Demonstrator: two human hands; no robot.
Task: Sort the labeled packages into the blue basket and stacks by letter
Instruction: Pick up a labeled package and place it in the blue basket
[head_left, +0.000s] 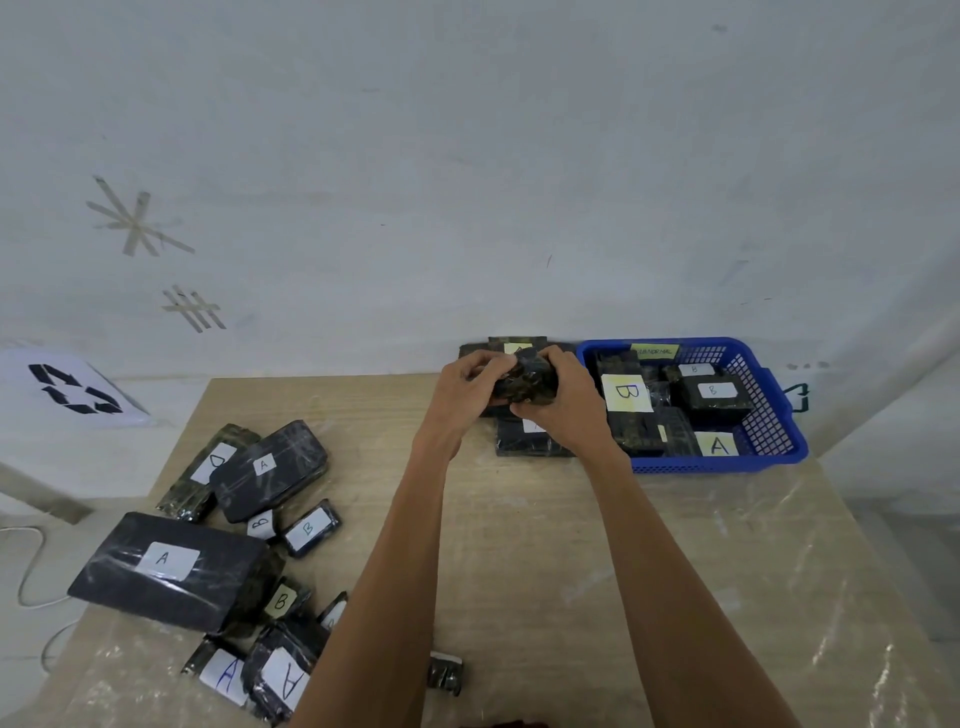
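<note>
Both hands hold one small dark wrapped package (527, 387) above the far middle of the table; its label is hidden. My left hand (470, 387) grips its left end and my right hand (563, 402) curls round its right side. Under them lie dark packages in stacks (522, 441) against the wall. To the right stands the blue basket (774, 415), holding packages labeled B and A. A loose pile of labeled packages lies at the left: a large A package (166, 569), another A package (270, 470), a D package (208, 470), small B packages (310, 527).
A wooden table (571, 571) under clear plastic film carries everything. A small dark package (445, 673) lies near the front edge. White paper with a recycling sign (72, 395) sits off the table at left. The wall stands close behind the stacks.
</note>
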